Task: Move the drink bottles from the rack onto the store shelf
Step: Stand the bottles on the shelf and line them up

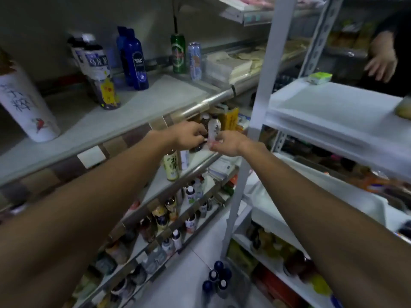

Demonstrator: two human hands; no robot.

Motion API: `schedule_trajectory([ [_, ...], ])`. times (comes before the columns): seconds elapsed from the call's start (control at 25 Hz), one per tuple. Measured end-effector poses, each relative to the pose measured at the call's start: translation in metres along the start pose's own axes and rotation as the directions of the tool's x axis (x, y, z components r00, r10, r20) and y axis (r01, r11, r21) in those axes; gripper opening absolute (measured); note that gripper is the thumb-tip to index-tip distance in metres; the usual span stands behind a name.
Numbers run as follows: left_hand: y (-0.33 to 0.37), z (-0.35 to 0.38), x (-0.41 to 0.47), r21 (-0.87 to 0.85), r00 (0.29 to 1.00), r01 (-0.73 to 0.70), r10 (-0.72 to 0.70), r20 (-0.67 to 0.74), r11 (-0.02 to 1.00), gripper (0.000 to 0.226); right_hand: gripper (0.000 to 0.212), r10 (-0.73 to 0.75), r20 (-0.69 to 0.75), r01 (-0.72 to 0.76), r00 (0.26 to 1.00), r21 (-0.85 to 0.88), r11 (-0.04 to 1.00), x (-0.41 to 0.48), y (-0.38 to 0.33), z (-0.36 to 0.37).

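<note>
Motion smears much of the view, and no label on the lower boards of the store shelf (144, 101) can be read. The left hand (189, 136) reaches in under the front edge of the top board. Its fingers curl over a dark bottle (197, 148), hiding the bottle's neck and cap. Just beside it, the right hand (226, 144) pinches the lower end of a white bottle (214, 128) at the front edge of the second board. Dark characters run down that bottle, too blurred to read. Whether its base rests on the board I cannot tell. Both bottles are near the board's right end, close to a post of the white rack (333, 103).

On the top board, a tall white bottle (26, 103) at the left end carries brush-style characters I cannot make out. Next come tea bottles (97, 70) labelled 乌龙茶, then blue bottles (133, 58) with unreadable white print, a green can (178, 54) and a pale blue can (195, 61). Beyond the rack's top board is another person's hand (382, 63), its dark sleeve cut off by the frame. Blue-capped bottles (216, 278) stand on the floor below.
</note>
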State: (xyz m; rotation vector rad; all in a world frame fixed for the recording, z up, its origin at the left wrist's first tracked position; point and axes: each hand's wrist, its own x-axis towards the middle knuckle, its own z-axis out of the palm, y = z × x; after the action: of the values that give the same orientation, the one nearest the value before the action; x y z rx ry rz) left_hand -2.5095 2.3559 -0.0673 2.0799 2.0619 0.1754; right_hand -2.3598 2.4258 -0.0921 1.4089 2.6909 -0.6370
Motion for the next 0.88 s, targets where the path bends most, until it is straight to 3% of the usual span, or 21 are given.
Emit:
schedule_trajectory([
  [0.36, 0.040, 0.081, -0.073, -0.054, 0.966, -0.139, 0.147, 0.211, 0.989, 0.032, 0.046, 0.151, 0.130, -0.151, 0.980, -0.011, 0.989, -0.109, 0.017, 0.075],
  [0.64, 0.082, 0.131, -0.115, 0.045, 0.919, -0.187, 0.159, 0.362, 0.981, 0.033, 0.056, 0.202, 0.209, -0.203, 0.957, -0.017, 0.979, -0.178, 0.046, 0.109],
  [0.88, 0.121, 0.167, -0.139, 0.062, 0.902, -0.106, 0.070, 0.426, 0.992, 0.040, 0.056, 0.226, 0.204, -0.230, 0.952, -0.005, 0.973, -0.222, 0.080, 0.126],
])
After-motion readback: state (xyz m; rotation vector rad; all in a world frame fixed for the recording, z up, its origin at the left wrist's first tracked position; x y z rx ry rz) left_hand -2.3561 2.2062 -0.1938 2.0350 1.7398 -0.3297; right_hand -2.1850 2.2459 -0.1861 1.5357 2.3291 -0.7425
